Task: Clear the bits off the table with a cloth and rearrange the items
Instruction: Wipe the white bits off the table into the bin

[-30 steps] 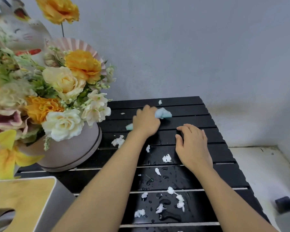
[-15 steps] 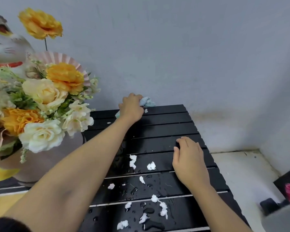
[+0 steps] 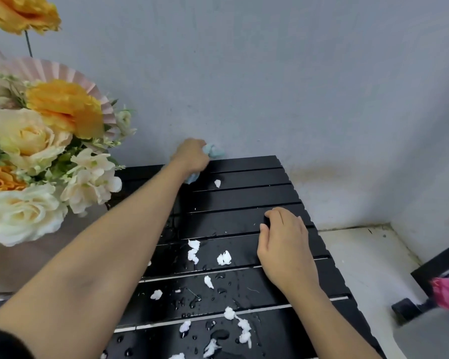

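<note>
Our left hand (image 3: 191, 158) grips the soft, light cloth (image 3: 213, 150) wadded at the table's (image 3: 244, 203) far edge, right hand (image 3: 285, 244) resting loose on the slats; we judge a bunched hold best on soggy bits (image 3: 224, 258).

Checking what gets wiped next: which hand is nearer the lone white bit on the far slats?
Left. The left hand, gripping the cloth, sits beside the white bit; the right hand rests slats away, nearer the person.

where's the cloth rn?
Head view: blue cloth gripped in the left hand at the far edge of the table by the wall, right of the flowers, one white bit just nearer.
</note>
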`<state>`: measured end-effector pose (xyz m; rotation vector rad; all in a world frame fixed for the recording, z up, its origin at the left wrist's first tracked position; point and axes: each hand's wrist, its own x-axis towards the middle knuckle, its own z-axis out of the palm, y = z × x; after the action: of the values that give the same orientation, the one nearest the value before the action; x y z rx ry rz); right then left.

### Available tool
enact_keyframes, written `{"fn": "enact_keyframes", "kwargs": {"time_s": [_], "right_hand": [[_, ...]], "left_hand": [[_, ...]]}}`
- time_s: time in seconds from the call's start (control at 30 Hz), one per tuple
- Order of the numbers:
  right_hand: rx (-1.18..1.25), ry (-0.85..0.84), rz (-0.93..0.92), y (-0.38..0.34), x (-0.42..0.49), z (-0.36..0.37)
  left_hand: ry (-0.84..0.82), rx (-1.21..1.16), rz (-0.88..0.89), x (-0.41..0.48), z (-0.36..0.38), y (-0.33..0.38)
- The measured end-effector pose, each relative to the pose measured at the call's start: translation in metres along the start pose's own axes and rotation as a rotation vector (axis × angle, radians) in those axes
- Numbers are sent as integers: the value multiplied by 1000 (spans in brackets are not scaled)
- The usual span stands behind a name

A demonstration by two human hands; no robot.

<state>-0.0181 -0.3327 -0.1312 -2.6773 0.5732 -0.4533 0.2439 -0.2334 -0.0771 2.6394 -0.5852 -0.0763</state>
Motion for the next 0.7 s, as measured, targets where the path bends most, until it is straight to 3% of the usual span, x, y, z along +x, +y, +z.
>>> {"fn": "enact_keyframes", "kwargs": {"time_s": [0.1,0.17,0.23,0.3,0.33,0.43,0.53,0.7], "right_hand": [[0,4,0,-1,1,0],[1,4,2,-1,1,1],[10,-5,3,-1,1,0],[24,-2,2,-1,1,0],[30,0,0,-1,1,0],[31,22,-12,-1,1,1],[26,27,5,1,1,3],[203,-6,83,-5,1,-6]], "left_hand": [[47,236,16,-27,31,9],[68,206,72,-55,38,23],[-114,-24,192,-86,33,36],[-348,-325,185,-96,16,42],[-319,-356,164,-91,9,39],[23,-239,14,-61,8,25],[2,61,-36,-68,32,20],[-26,45,122,-134,46,48]]}}
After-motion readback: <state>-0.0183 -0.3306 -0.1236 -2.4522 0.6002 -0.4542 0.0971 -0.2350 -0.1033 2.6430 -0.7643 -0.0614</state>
